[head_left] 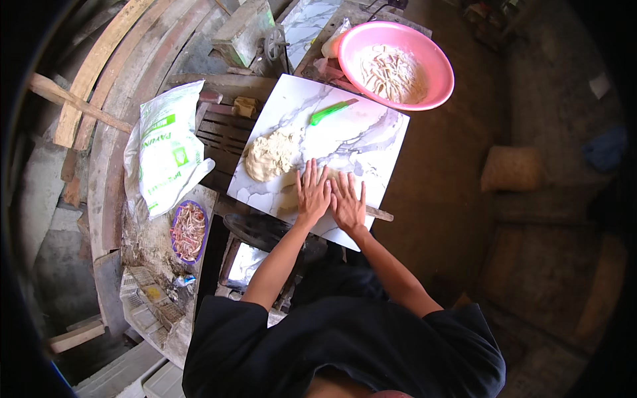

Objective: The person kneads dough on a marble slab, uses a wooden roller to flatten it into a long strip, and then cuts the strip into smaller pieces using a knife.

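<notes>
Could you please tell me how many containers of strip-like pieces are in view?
2: the pink basin beyond the marbled board, and the purple-rimmed container at left, below the white sack. Others may be hidden in shadow.

Black shirt, loose short sleeves; forearms, left hand, right hand bare.

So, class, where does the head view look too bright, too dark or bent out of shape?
In the head view, glare pales the white bag and marbled board; in the head view, the floor at right sinks into shadow; in the head view, the planks at upper left bow with fisheye distortion, and the corners go black.
</notes>
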`<state>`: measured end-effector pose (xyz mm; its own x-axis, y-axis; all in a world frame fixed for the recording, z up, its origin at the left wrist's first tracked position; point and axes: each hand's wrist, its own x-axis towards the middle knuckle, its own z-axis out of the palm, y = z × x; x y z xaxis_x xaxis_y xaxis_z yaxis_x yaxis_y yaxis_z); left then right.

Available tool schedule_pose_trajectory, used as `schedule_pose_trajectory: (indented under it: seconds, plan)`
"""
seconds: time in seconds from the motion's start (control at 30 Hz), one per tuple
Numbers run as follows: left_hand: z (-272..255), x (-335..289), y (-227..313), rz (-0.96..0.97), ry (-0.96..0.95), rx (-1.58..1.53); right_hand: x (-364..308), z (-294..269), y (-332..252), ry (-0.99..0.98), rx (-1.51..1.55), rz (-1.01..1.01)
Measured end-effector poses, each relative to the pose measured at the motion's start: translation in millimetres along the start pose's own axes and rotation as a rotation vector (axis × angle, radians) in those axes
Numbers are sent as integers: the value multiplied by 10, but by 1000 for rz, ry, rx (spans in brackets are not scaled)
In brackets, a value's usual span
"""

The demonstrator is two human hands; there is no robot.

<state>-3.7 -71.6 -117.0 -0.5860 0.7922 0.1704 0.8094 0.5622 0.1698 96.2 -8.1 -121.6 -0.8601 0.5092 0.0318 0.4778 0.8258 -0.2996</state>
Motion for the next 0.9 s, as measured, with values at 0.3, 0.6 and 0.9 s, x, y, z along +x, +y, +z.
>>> schedule_pose_trajectory:
  seconds: [0.3, 0.6, 0.9]
  plan:
    - [9, 269, 65, -40, 58, -37, 285, -133, 116, -32, 2, 15]
    - [-92, -53, -18, -3, 1, -102, 7, -49, -27, 28, -10, -44]
    - [34, 7, 26, -41, 11, -23, 61, -61, 50, 19, 4, -63]
